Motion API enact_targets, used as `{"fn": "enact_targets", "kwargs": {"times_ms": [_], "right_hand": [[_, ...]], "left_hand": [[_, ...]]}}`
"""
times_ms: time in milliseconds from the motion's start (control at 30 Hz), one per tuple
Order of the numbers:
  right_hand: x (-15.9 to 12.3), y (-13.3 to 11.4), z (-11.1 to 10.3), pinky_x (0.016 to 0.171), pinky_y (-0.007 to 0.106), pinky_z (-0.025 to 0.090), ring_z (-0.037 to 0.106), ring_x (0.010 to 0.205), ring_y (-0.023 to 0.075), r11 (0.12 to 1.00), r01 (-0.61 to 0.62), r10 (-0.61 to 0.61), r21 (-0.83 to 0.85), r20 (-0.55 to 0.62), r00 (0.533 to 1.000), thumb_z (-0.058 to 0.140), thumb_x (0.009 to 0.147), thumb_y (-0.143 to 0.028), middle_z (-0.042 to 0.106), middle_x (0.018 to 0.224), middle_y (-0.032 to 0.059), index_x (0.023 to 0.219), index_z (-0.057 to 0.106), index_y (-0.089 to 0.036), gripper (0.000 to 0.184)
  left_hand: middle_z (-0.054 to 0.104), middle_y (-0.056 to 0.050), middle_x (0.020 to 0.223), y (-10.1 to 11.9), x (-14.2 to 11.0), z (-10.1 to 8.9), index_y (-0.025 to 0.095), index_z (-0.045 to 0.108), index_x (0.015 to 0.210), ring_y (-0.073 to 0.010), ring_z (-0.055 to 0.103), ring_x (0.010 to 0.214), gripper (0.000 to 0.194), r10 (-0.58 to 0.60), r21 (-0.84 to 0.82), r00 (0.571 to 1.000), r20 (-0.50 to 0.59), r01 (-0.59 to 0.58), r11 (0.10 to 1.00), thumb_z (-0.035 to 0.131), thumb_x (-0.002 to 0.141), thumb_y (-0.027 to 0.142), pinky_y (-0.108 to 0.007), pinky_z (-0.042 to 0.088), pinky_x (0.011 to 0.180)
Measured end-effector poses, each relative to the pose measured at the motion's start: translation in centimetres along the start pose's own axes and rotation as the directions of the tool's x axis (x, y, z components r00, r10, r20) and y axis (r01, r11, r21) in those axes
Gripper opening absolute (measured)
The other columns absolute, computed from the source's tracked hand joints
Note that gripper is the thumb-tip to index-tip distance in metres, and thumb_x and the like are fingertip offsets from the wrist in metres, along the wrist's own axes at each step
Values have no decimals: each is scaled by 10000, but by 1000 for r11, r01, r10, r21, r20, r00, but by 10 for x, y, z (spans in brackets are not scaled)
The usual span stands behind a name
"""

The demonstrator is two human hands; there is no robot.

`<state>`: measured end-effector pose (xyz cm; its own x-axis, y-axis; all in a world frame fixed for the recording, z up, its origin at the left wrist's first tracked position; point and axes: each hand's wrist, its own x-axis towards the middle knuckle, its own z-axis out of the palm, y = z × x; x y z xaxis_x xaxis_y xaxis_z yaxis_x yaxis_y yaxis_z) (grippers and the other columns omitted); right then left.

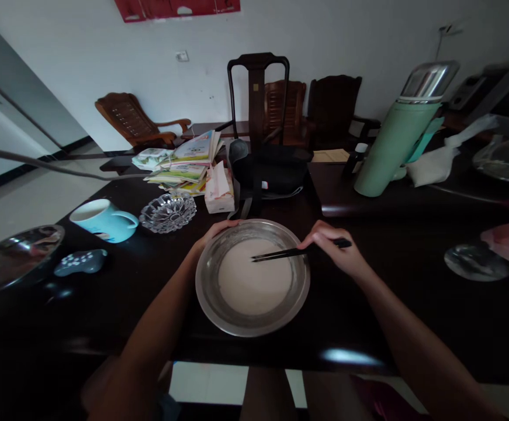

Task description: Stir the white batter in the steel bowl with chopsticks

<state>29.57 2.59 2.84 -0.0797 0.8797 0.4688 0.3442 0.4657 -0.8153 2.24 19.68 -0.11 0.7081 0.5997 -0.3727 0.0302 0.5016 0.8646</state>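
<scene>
Two bare forearms reach in from below me, toward a wide metal bowl [209,294] near the middle of my view, on a dark bench [342,313]. The bowl holds a pale liquid [256,286].

The left hand [213,235] lies against the bowl's rim at about 11 o'clock, its forearm slanting up from 7 o'clock. Its fingers are partly hidden, so I cannot tell how far they are open or curled.

The right hand [332,244] is raised at the bowl's 2 o'clock, knuckles up, forearm coming from 4 o'clock. Its fingers are closed around thin black chopsticks [280,254], which point toward 9 o'clock. I see the tips over the pale liquid, near each other; I cannot tell whether they dip in.

Beyond the bowl, a tissue box [220,202] sits at 11 o'clock, and a glass dish [169,214] at 10.
</scene>
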Motion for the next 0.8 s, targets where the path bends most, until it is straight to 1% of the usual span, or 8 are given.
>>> {"fn": "enact_targets", "kwargs": {"times_ms": [67,133,267,333,467,567,667,800], "right_hand": [[-2,1,-5,676,318,434,574,678,171,997,3,4,76,-86,996,462,956,-387,651,672,40,732,760,-228,406],[-4,1,-4,641,317,427,562,648,173,990,10,1,137,-82,997,433,963,-407,630,631,41,690,754,-226,459],[-3,-4,6,703,314,447,579,732,171,997,4,-14,79,138,990,479,947,-397,663,750,49,789,770,-224,373],[-1,-6,9,741,318,455,589,782,176,1000,0,-3,22,170,985,506,936,-392,686,807,50,858,767,-229,317],[0,-2,1,725,331,446,586,729,179,1000,-7,7,-13,-27,1000,488,940,-412,684,735,43,791,768,-235,364],[-2,1,-2,628,324,427,574,632,174,993,-8,22,115,-118,993,432,956,-436,658,631,42,670,752,-224,479],[-3,-1,4,622,321,429,574,639,173,986,0,0,167,1,1000,419,963,-426,669,645,47,694,756,-216,480],[-1,-5,14,737,327,458,600,777,179,999,18,-24,39,163,986,493,942,-390,713,803,51,851,763,-224,330]], "left_hand": [[754,-48,859,0,1,1,164,705,1057,-224,666,859,352,13,-3,999,32,-13,1000,579,755,292,-323,444,881],[756,-44,861,0,1,3,174,709,1040,-225,667,874,341,14,0,999,42,-14,1000,578,750,295,-323,444,893],[747,-33,780,3,-1,5,173,713,1026,-233,666,846,328,5,19,999,43,-6,1000,585,750,296,-328,442,894],[738,-25,737,3,-3,5,183,719,1011,-240,662,854,306,5,36,999,33,-6,999,573,764,288,-333,437,891],[755,-34,847,1,0,1,196,712,1041,-246,658,910,334,19,27,999,28,-20,999,582,753,304,-334,435,893],[756,-38,856,0,3,-1,169,716,1022,-222,665,866,344,29,11,997,69,-30,999,614,724,306,-310,437,887],[747,-29,785,1,1,1,162,722,996,-211,667,825,316,41,-1,995,96,-41,999,620,730,300,-300,438,871],[736,-13,724,4,-3,6,184,723,1002,-230,664,820,298,20,22,996,82,-22,1000,602,758,303,-322,439,864]]}}
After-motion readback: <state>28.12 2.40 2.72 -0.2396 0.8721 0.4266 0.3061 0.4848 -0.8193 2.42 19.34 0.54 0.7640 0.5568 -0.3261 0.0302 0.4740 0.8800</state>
